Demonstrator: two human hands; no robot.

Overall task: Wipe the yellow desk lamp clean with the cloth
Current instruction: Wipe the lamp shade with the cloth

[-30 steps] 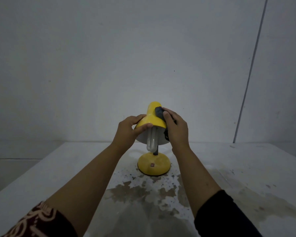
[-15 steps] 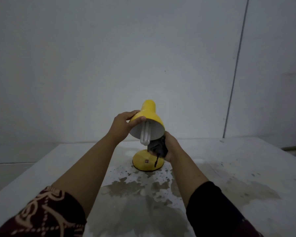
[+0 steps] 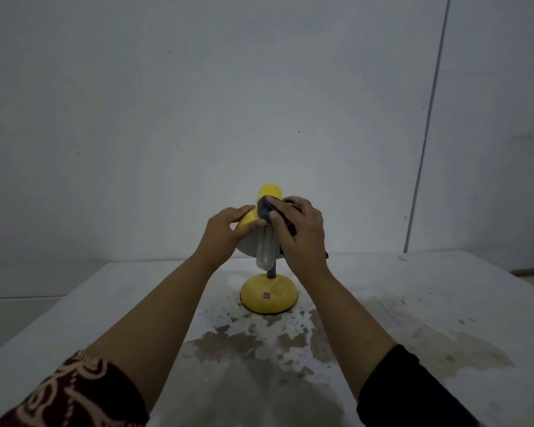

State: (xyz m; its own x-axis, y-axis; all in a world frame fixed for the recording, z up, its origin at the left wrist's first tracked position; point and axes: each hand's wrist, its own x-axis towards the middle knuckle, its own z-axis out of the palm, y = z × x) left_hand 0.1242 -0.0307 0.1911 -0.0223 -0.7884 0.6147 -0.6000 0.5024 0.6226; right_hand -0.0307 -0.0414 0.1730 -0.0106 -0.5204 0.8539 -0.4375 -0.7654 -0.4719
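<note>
The yellow desk lamp (image 3: 269,294) stands on the white table (image 3: 413,303), its round base toward me and its shade tilted my way with a white bulb (image 3: 265,252) hanging out. My left hand (image 3: 225,232) grips the left rim of the shade. My right hand (image 3: 302,232) presses a dark cloth (image 3: 264,208) against the top and right side of the shade. Most of the cloth is hidden under my fingers.
The tabletop has worn, brownish stained patches (image 3: 259,343) in front of the lamp. A plain grey wall (image 3: 259,103) rises right behind the table, with a thin cable (image 3: 426,134) running down it at the right.
My right hand with the cloth rose from beside the lamp's stem, under the shade, back onto the top right of the shade. My left hand kept its hold on the rim.
</note>
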